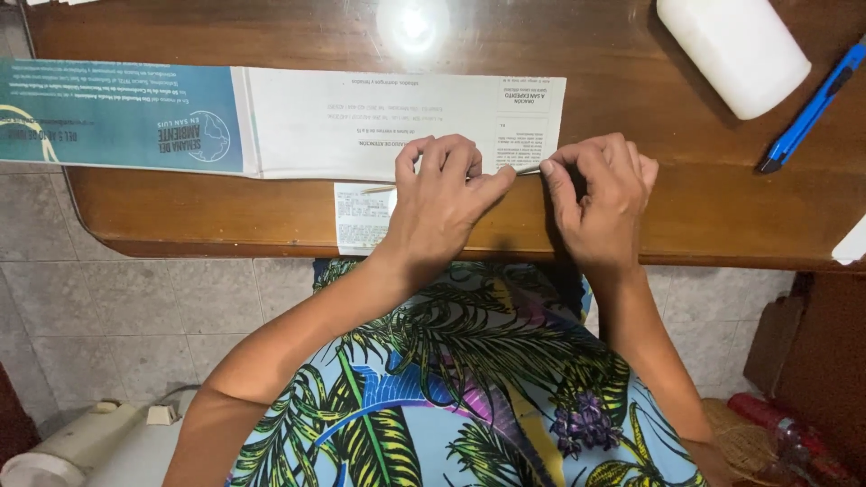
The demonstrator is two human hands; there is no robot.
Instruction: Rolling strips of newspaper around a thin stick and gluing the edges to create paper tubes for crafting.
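While both hands' fingers (505, 180) pinch the thin rolled paper stick (379, 188), it looks light, crushable; grip at 3 o'clock end.

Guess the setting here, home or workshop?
Probably a home craft spot: a worn wooden table over a tiled floor, with a blue utility knife, a white bottle and newspaper that the left hand and right hand roll round a thin stick.
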